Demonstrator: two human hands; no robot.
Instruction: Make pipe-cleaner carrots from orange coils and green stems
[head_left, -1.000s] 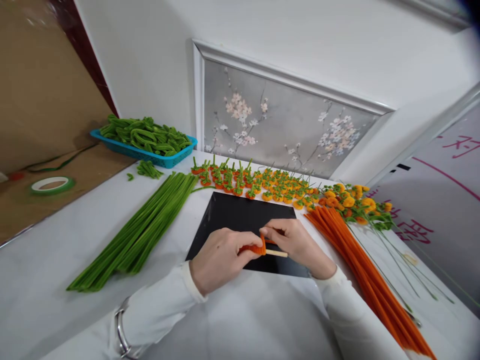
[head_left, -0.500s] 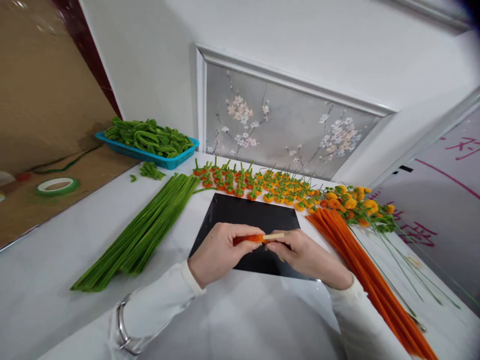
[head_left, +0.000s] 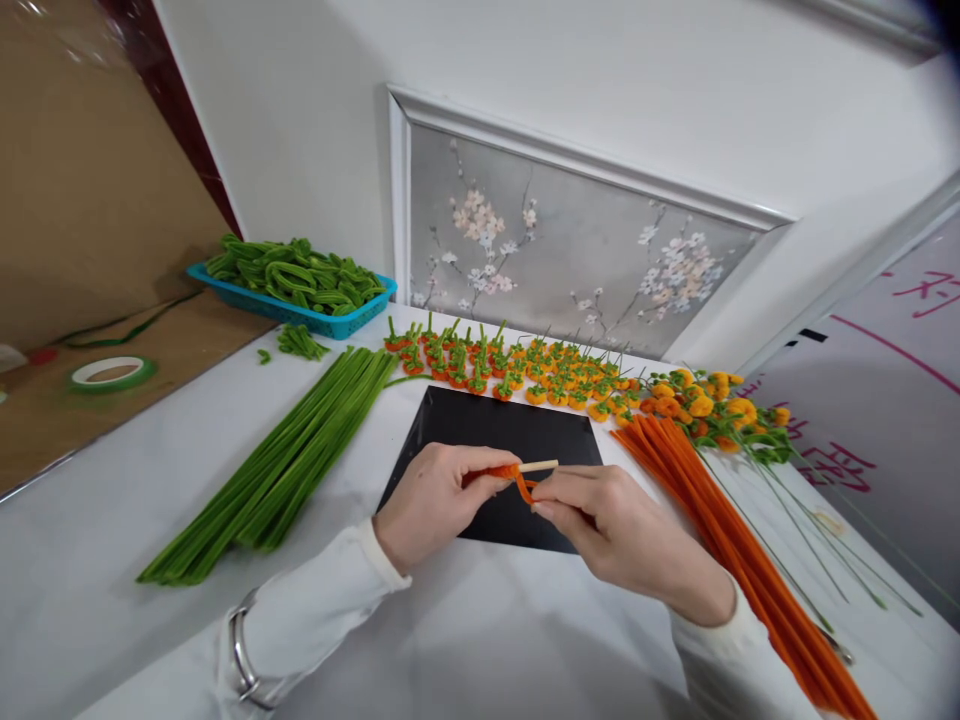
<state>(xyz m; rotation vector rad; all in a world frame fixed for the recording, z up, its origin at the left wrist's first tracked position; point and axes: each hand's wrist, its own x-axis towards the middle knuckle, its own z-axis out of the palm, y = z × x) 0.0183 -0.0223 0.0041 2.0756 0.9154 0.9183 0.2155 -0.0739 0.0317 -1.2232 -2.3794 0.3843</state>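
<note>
Above a black mat (head_left: 495, 525), my left hand (head_left: 439, 500) is closed round a thin pale stick (head_left: 538, 466) wrapped with orange fuzzy stem. The stick's bare end points right. My right hand (head_left: 622, 525) pinches the loose end of the orange stem (head_left: 526, 487), which bends down from the stick. Behind the mat stand rows of small orange and yellow flower heads (head_left: 536, 393) with green tops. Long orange stems (head_left: 739, 560) lie in a bundle beside my right hand, and long green stems (head_left: 285, 465) lie to the left.
At the back left a blue tray (head_left: 341, 325) holds curled green pieces, with short green pieces (head_left: 300, 341) in front. Green tape (head_left: 114, 374) lies on a brown surface at far left. Finished-looking orange and yellow flowers (head_left: 701, 405) with thin stems lie at the right, below a wall panel (head_left: 570, 240).
My right hand has moved off the stick, slightly right and down, drawing the orange stem end away from it. My left hand has hardly moved.
</note>
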